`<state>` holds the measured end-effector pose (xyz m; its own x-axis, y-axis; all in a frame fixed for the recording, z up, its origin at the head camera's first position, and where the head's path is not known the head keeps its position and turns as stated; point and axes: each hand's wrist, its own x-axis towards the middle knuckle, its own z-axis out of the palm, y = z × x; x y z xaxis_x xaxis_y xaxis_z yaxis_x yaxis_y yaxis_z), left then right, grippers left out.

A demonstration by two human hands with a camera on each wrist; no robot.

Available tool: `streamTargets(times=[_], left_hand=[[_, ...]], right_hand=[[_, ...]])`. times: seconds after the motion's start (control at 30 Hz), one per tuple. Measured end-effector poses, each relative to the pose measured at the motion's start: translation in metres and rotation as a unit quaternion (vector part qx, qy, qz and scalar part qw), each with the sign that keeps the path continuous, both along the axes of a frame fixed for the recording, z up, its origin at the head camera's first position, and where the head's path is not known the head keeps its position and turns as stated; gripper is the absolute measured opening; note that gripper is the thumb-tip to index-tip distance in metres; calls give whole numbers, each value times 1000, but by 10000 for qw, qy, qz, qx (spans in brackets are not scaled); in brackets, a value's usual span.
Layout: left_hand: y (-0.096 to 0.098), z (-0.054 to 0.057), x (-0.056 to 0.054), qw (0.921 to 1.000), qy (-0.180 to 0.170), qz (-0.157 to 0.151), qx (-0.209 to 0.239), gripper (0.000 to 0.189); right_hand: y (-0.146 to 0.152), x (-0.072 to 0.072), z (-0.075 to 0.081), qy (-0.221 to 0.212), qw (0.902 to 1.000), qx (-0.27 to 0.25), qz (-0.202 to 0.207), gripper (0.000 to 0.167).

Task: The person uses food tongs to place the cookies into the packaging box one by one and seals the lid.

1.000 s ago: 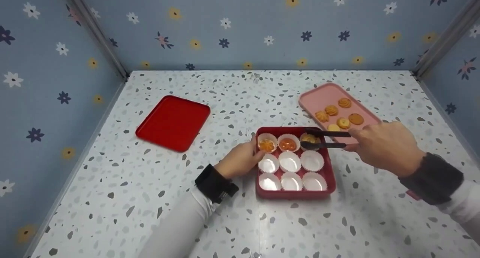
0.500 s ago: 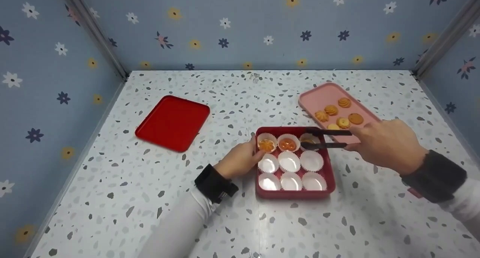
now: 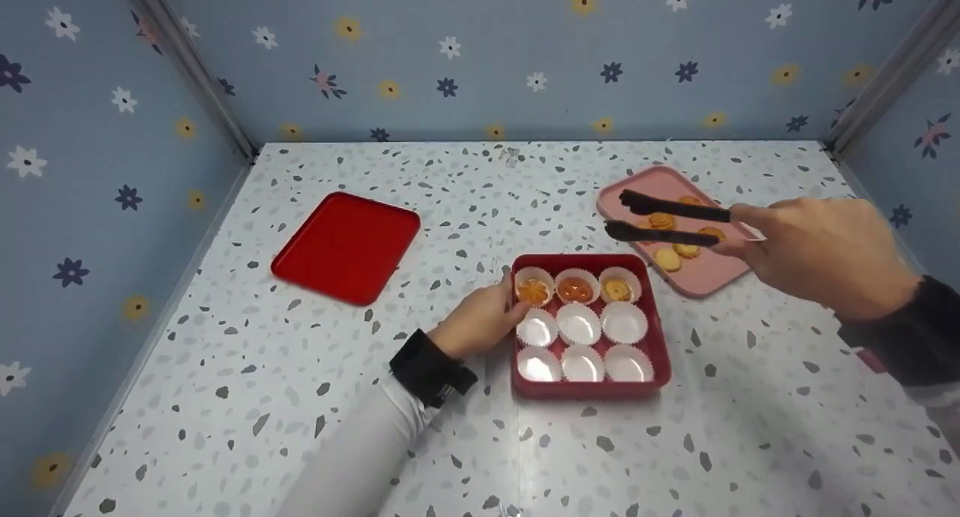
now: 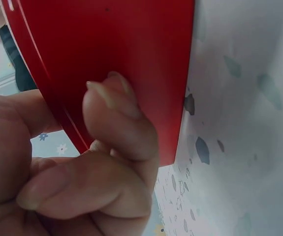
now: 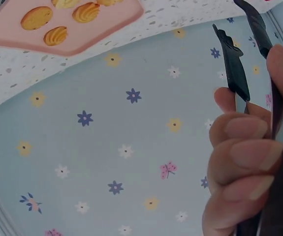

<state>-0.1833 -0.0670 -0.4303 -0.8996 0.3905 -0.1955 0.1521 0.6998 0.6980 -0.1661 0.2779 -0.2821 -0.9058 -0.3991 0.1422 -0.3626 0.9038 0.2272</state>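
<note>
My left hand (image 3: 480,320) grips the left wall of a red box (image 3: 592,389), thumb over the rim; in the left wrist view its curled fingers (image 4: 116,123) lie along the outer wall. Paper cups fill the box in rows. The back row holds an orange flower-shaped piece (image 3: 534,292), an orange-red piece (image 3: 575,290) and a pale yellow cookie (image 3: 617,290). My right hand (image 3: 832,254) holds black-tipped tongs (image 3: 667,220), spread and with nothing between the tips, above a pink tray (image 3: 705,283). Several cookies (image 3: 667,259) lie on that tray, partly hidden by the tongs.
A red tray (image 3: 352,250) lies on the speckled table (image 3: 450,187) to the left of the box. Flower-patterned walls (image 3: 495,67) enclose the back and sides. A small pinkish object (image 3: 871,360) shows beneath the right wrist, mostly hidden.
The tongs have left the box's back right cup and risen, moving back over the pink tray. The yellow cookie now shows uncovered in that cup. My left hand has stayed put.
</note>
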Motion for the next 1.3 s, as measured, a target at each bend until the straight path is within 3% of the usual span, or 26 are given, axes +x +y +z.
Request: streamTargets(times=[0.23,0.57,0.73,0.87,1.13,1.3], left_hand=[[0,-1,0,10000,21,14,91,72],[0,-1,-1,9999,-81,55,35,74],[0,-2,-1,9999,-125,64,94,74],[0,-3,-1,9999,-102,83,100,73],[0,-1,0,9999,113,17,-44,69],[0,-1,0,9999,114,15,-31,69]], right_hand=[[20,-20,-8,-124,9971,-532,-536,57],[51,-46,-55,-762,9835,-1365,-908,69],[59,-52,-78,-1180,9727,-1580,-1223,74],[62,-55,-90,-1277,9694,-1663,-1278,74],[64,-55,-101,-1305,9707,-1671,-1126,71],[59,-58,-104,-1450,9680,-1577,-1308,72]])
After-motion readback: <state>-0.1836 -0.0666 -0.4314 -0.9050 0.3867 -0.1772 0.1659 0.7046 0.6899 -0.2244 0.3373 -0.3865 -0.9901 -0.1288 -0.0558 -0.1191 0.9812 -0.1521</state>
